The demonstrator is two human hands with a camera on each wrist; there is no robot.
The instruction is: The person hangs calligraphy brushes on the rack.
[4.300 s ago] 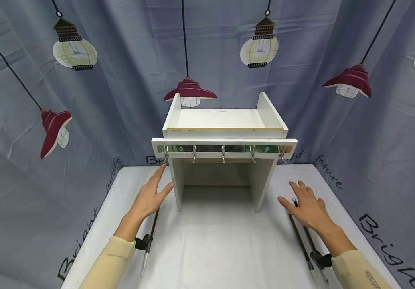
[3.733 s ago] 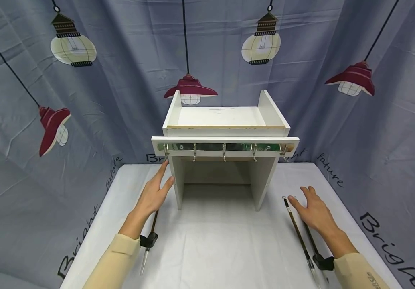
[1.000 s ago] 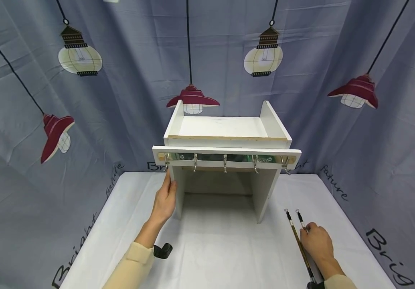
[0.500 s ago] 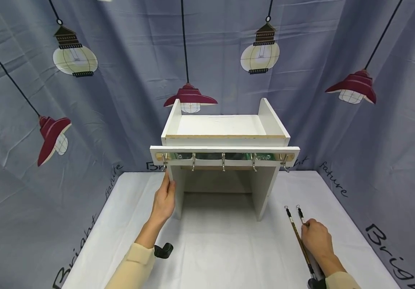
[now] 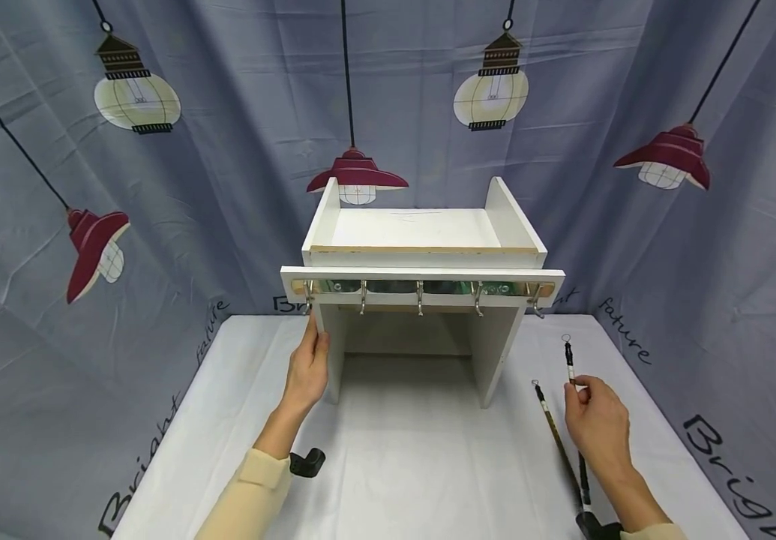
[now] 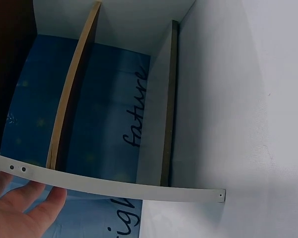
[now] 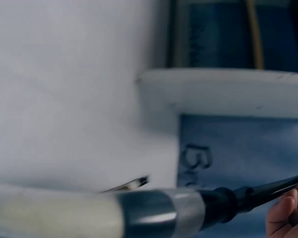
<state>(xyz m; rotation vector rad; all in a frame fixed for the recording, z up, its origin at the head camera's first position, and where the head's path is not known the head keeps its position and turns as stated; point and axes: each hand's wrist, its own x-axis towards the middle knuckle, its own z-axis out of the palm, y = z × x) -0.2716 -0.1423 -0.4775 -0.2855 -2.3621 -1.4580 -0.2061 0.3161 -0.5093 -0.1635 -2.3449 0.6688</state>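
A white wooden shelf unit [image 5: 421,259] stands at the back of the table, with a row of metal hooks [image 5: 419,296] along its front rail. My left hand [image 5: 307,375] touches the outside of its left side panel [image 6: 109,188], fingers straight. My right hand [image 5: 600,424] pinches a dark calligraphy brush [image 5: 569,356] near the upper end, where a hanging loop sticks up past the fingers. In the right wrist view the pale bristles [image 7: 54,218] of that brush point away from the hand [image 7: 290,213]. To its left lies a second brush [image 5: 552,427] on the table.
White cloth covers the table [image 5: 408,465]. A grey-blue curtain [image 5: 226,187] printed with lamps and lettering hangs close behind and on both sides. The lower compartment of the unit faces me, and an upper tray with raised sides tops it.
My right hand first hovered over the two right-hand brushes, then took one and has moved it forward. The left hand has settled against the side panel, its arm now covering a brush seen earlier.
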